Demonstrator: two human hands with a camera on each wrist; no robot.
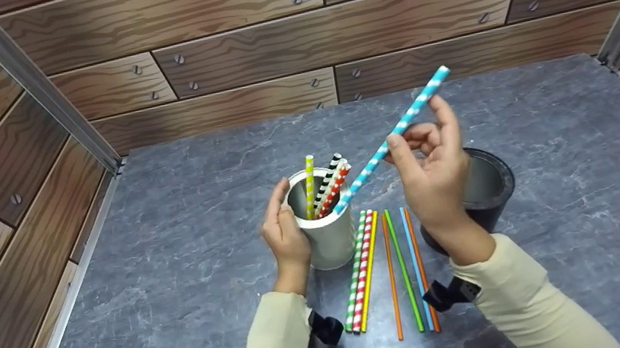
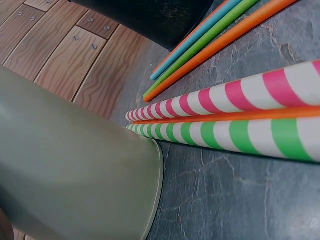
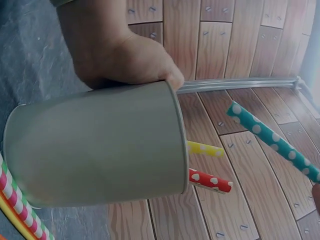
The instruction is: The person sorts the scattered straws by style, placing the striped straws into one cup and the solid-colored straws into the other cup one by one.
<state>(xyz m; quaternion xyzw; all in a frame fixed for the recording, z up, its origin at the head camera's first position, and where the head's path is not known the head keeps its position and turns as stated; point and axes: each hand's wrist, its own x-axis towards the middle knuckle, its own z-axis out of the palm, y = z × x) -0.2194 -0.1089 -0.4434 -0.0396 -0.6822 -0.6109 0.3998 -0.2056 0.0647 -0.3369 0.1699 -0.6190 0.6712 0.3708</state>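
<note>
My left hand (image 1: pixel 285 235) grips the side of a pale grey cup (image 1: pixel 329 247), thumb near its rim. In that cup stand a yellow dotted straw (image 1: pixel 310 189), a black-and-white striped straw (image 1: pixel 324 183) and a red dotted straw (image 1: pixel 336 182), plus another pale one. Between thumb and fingers, my right hand (image 1: pixel 435 180) pinches a blue straw with white dots (image 1: pixel 416 106). It slants, its lower end overlapping the cup's rim in the head view. The right wrist view shows that end of the blue straw (image 3: pixel 270 137) apart from the cup's mouth.
A black cup (image 1: pixel 503 186) stands behind my right wrist. On the dark marbled table lie a green-striped straw (image 1: pixel 355 280), a red-striped straw (image 1: pixel 364 272), a yellow stick (image 1: pixel 370 275) and several thin sticks, one of them green (image 1: pixel 403 270). Wood-patterned walls (image 1: pixel 244 50) enclose the table.
</note>
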